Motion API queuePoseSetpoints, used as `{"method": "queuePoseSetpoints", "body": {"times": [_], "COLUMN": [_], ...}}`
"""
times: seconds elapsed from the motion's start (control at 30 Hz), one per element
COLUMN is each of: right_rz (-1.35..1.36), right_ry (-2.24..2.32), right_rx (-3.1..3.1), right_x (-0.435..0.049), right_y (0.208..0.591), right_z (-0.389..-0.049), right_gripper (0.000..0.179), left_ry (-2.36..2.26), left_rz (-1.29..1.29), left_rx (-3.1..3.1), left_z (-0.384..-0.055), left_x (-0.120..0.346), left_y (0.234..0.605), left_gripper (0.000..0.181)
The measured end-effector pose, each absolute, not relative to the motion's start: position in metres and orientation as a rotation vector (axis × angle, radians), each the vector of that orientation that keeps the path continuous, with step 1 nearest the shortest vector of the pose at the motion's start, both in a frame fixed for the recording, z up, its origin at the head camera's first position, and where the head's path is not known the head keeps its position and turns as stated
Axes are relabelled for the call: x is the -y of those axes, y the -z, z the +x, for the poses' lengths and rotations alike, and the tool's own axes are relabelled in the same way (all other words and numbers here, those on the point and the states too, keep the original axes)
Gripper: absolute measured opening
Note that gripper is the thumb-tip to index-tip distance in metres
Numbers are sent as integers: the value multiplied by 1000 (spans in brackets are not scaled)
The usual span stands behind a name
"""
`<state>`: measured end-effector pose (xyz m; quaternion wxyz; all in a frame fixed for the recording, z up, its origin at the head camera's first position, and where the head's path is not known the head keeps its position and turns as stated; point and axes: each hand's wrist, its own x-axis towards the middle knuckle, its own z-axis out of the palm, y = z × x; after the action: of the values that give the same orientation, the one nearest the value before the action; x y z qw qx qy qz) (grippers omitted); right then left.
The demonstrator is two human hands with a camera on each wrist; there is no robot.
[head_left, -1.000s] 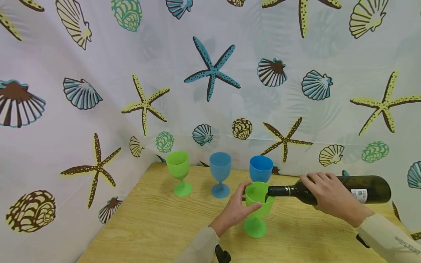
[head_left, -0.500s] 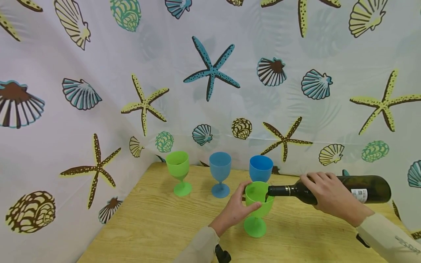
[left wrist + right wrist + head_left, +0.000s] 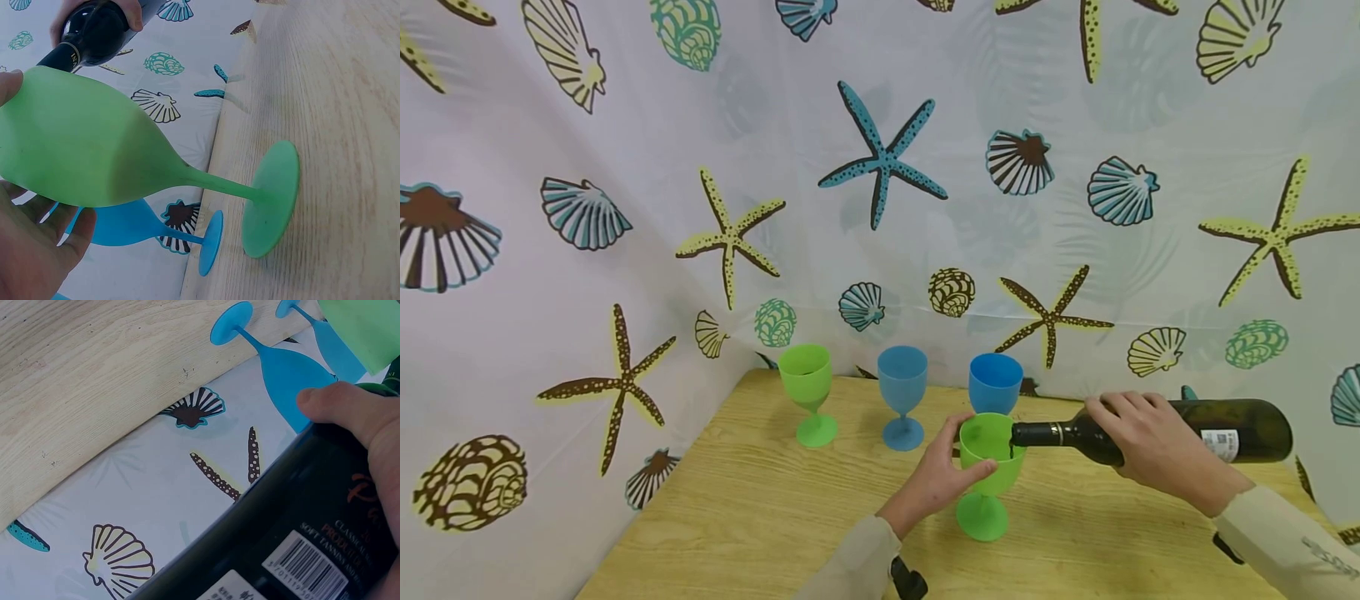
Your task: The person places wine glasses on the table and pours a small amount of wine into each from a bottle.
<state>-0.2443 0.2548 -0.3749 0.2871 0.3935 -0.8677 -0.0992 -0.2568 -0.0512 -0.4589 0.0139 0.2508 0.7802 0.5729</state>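
While the near green goblet (image 3: 1000, 482) stood upright on the wood-look table (image 3: 737, 517), base flat, the bottle (image 3: 1217, 418) had its mouth at the goblet's rim w/ a thin dark stream (image 3: 1011, 452) falling inside the bowl. Neck overlapped rim in the head view; couldn't tell if they touched. Liquid lvl couldn't be made out. L hand (image 3: 934, 477) held the bowl, thumb on the near side, fingers curled round the far side, slightly apart in the L wrist view. R hand (image 3: 1150, 446) gripped the bottle approx. at its shoulder, fingers wrapped over the top, close together; bottle lay nearly horiz.

Main risks, as judged: a bit more tilt could've sent a gush & overfilled the bowl; R hand drawing back could've put the mouth short of the rim, i.e. drips on the table. Neck leaning on the rim, plus a slack L grip, might've tipped the narrow-stemmed goblet, poss. into the darker blue goblet (image 3: 996, 383) just behind.

Further off: light blue goblet (image 3: 902, 379), then far green goblet (image 3: 805, 379), both upright near the back edge; beyond, a shell-&-starfish cloth (image 3: 962, 225)
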Motion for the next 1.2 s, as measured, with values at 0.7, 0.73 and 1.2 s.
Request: {"method": "queuePoseSetpoints", "body": {"times": [0.7,0.73,1.2], "right_rz": [1051,1051,1057], "right_ry": [284,283,275], "right_rx": [2324,2324,2318], "right_x": [-255,-255,-254], "right_y": [374,374,374], "right_z": [-245,-245,-245], "right_gripper": [88,88,87], "left_ry": [-1783,-1784,-1773], "left_rz": [789,786,773], "left_rx": [-2422,-2423,-2419], "left_z": [-257,-257,-234], "left_x": [51,51,53], "left_y": [459,459,426], "left_gripper": [68,68,65]}}
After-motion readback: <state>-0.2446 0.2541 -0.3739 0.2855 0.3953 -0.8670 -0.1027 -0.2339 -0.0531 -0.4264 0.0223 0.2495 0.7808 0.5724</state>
